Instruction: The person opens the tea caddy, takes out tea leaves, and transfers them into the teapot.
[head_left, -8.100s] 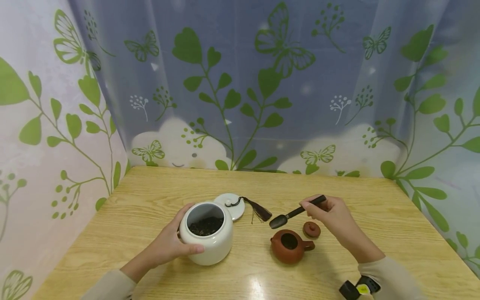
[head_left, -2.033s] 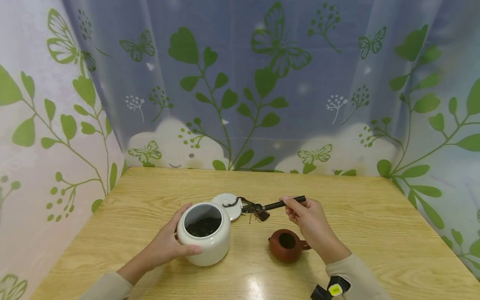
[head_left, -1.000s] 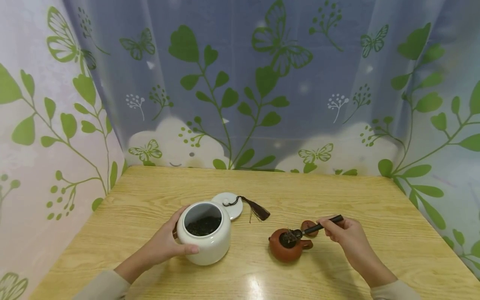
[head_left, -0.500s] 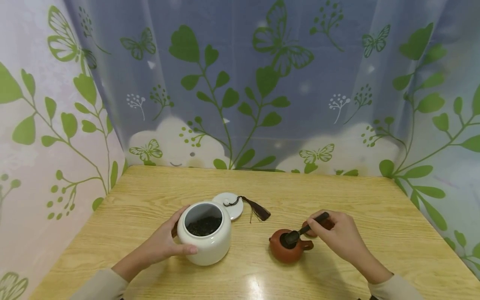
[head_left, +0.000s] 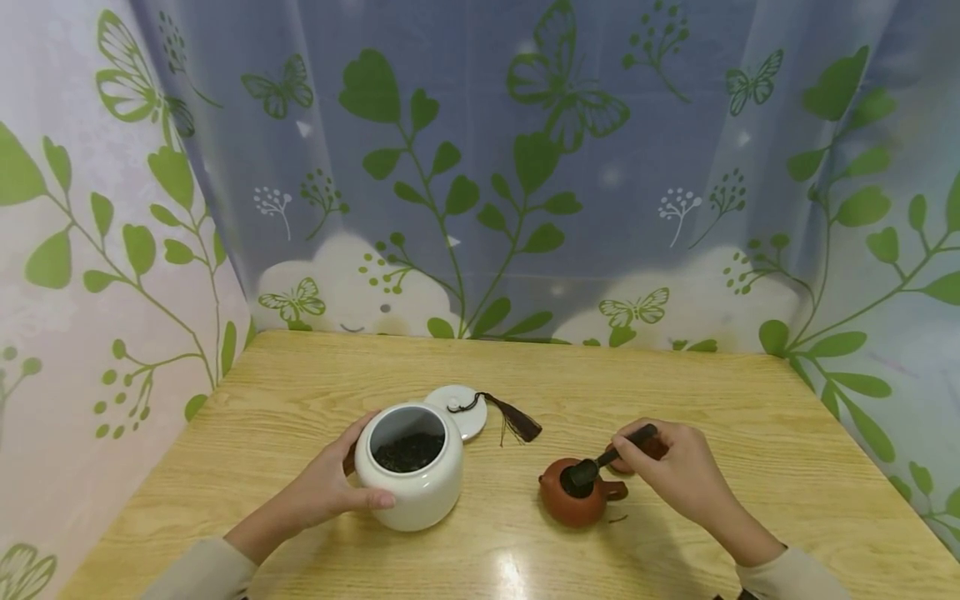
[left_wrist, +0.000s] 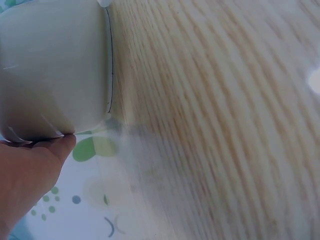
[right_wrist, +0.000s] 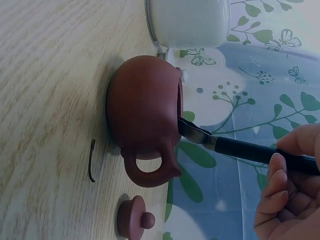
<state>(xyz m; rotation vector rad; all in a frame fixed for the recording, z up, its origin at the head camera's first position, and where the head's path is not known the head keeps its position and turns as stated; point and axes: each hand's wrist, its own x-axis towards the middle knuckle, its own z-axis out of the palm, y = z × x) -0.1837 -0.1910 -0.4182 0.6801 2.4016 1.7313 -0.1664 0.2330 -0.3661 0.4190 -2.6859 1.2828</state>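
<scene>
My left hand (head_left: 330, 492) grips a white ceramic jar (head_left: 420, 504) from the side, thumb across its front. Dark tea leaves (head_left: 408, 452) lie inside the jar. Between thumb and fingers, my right hand (head_left: 678, 467) pinches the black handle of a tea scoop (head_left: 626, 444). The scoop's blade is tipped down into the mouth of a reddish-brown clay teapot (head_left: 573, 510), its tip hidden inside. In the right wrist view the blade (right_wrist: 195, 131) rests at or very near the teapot's rim. A single thin tea leaf (right_wrist: 91, 161) lies on the table by the teapot.
A white jar lid (head_left: 471, 425) with a dark tassel (head_left: 521, 422) lies behind the jar. The teapot's small lid (right_wrist: 131, 219) sits beyond its handle, partly covered by my right hand in the head view. A patterned curtain (head_left: 480, 208) hangs behind the wooden table (head_left: 300, 375).
The scoop, heaped with leaves near the tassel two seconds ago, has moved right to the teapot and been turned over into its mouth. One leaf now lies on the table. My left hand stays put.
</scene>
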